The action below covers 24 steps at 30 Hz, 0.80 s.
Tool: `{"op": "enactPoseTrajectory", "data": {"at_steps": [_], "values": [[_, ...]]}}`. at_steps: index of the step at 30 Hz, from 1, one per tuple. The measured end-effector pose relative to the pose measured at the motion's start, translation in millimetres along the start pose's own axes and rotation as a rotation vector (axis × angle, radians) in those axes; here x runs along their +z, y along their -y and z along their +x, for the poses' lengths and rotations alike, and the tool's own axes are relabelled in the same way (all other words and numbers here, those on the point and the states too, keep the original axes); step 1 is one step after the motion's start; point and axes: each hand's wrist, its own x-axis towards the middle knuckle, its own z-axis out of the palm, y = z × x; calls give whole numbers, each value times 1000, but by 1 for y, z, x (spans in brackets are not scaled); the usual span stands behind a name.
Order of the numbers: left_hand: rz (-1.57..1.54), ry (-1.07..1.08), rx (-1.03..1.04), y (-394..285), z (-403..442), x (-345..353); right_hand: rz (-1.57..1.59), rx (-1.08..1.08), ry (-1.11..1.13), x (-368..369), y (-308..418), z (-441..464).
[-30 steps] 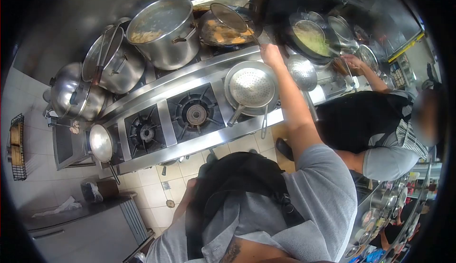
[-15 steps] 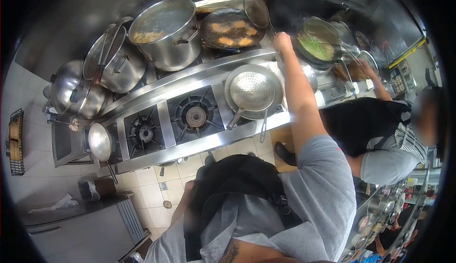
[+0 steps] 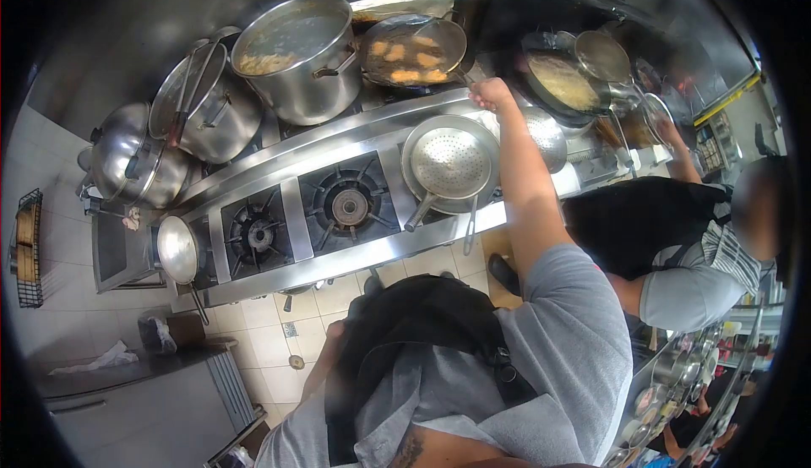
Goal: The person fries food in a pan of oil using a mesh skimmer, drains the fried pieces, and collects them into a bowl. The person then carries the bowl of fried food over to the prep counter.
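Because the stove (image 3: 346, 254) stands between my body and the back burners, my right hand (image 3: 490, 94) is at the end of a long reach across it. Well to that hand's left is the tall stockpot (image 3: 308, 96); between the 2, just beyond my knuckles, sits the frying pan (image 3: 373, 68). Nearer me than my right hand and a little left lies the perforated colander (image 3: 450, 160). Over the frying pan is the wire skimmer (image 3: 448, 50), its handle gripped in my curled right fingers; I cannot tell whether the mesh touches the oil. My left hand (image 3: 336, 330) is low at my side, mostly out of sight, so I cannot tell how far open it is or whether it has hold of anything. Well right of my right hand is a co-worker's hand (image 3: 672, 134), so I'd keep my elbow in. Smallest are the browned pieces (image 3: 407, 75), left of my right hand, down in the frying pan. I judge they call for a level mesh, slow strokes without splashing, and my wrist back from the hot rim.
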Motion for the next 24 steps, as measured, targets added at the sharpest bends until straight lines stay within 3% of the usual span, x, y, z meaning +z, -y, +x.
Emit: {"op": "enactPoseTrajectory", "data": {"at_steps": [4, 6, 10, 12, 16, 18, 21, 24], "values": [[-199, -79, 121, -2, -4, -3, 75, 17, 113, 4, -12, 13], [-13, 27, -26, -23, -4, -19, 93, 11, 152, 6, -11, 11], [215, 69, 55, -7, 8, -10, 220, 67, 261, 15, -12, 14], [26, -20, -40, -8, 7, -6, 270, 85, 292, 18, -12, 13], [103, 2, 22, 1, 5, 2, 424, 120, 336, 19, -9, 3], [-177, -64, -48, 3, 1, 7, 418, 108, 342, 16, -9, -4], [-431, -72, -26, -3, -13, 7, 247, 14, 271, 14, -11, -8], [-358, -76, 17, -2, -17, 6, 188, -52, 130, 16, -19, -3]]}}
